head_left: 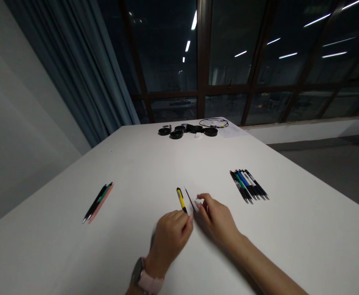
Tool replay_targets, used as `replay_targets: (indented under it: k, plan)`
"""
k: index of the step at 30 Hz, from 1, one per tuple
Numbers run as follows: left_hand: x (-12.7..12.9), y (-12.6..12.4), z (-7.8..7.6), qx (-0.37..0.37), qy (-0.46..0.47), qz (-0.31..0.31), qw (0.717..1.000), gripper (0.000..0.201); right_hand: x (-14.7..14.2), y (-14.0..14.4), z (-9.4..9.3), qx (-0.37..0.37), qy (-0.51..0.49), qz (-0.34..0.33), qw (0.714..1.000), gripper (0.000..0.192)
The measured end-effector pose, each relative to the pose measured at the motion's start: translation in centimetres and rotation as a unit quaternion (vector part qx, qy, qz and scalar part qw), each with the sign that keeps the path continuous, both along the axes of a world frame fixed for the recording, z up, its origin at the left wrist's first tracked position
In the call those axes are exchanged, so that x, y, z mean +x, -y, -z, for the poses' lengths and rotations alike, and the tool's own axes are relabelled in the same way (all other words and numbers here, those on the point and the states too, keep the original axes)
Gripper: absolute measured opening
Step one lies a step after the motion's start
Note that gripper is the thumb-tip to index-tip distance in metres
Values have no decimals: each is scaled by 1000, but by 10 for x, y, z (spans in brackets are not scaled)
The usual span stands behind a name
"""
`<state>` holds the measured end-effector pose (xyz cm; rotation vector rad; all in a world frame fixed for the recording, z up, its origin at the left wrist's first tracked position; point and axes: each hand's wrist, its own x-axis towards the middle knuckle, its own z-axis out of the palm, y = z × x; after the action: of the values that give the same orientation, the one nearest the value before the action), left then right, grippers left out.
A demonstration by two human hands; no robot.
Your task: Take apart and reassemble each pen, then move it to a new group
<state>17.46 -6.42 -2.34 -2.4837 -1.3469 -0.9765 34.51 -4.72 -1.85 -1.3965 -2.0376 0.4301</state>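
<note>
Where the two hands meet near the front middle of the white table [290,229], a yellow-and-black pen [181,199] lies just ahead of the left hand [170,235], whose fingers are curled together over the pen's near end, pinching it as far as can be seen. Just beside it, a white pen [190,199] with a dark clip lies almost parallel, and the right hand [218,217] has its fingertips pressed together on that pen's side, seemingly to keep the pair lined up. So two pens lie under the hands. To the right, well apart, a neat row of about six pens [249,186] lies side by side, tips toward the person, blue, green and white among them; the tidy row suggests sorting. To the left, three pens [98,202] lie touching: one black, one green, one pink. At the far edge sit about four black round items [176,132] and a looped cable [213,122]. A watch [137,272] shows on the left wrist.
</note>
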Motion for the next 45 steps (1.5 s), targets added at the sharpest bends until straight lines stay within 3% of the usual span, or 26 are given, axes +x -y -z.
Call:
replay_targets:
  k: [4,6,10,19,26,30,36,45]
  plan:
    - [-7,-8,8,-100,-14,-138,985,20,-4,-5,7,-19,67,5,998,26]
    - [-9,-10,11,-126,-28,-168,977,17,-7,-7,7,-22,83,-2,996,27]
    - [-9,-10,15,-157,-50,-163,973,30,-9,-10,4,-19,94,-18,995,28]
    - [-7,-13,14,-202,-47,-149,967,27,-17,-14,7,2,182,-5,983,33]
    - [-8,-11,14,-184,-40,-144,972,19,-31,-10,4,60,268,-9,962,37]
    - [-9,-12,16,-166,-43,-156,973,19,-32,-12,12,80,264,-1,961,35]
    - [-10,-14,16,-166,-23,-187,968,19,-31,-15,13,74,245,-41,966,34]
    - [-14,-17,11,-249,-34,-210,945,24,-33,-14,9,76,270,-52,958,37]
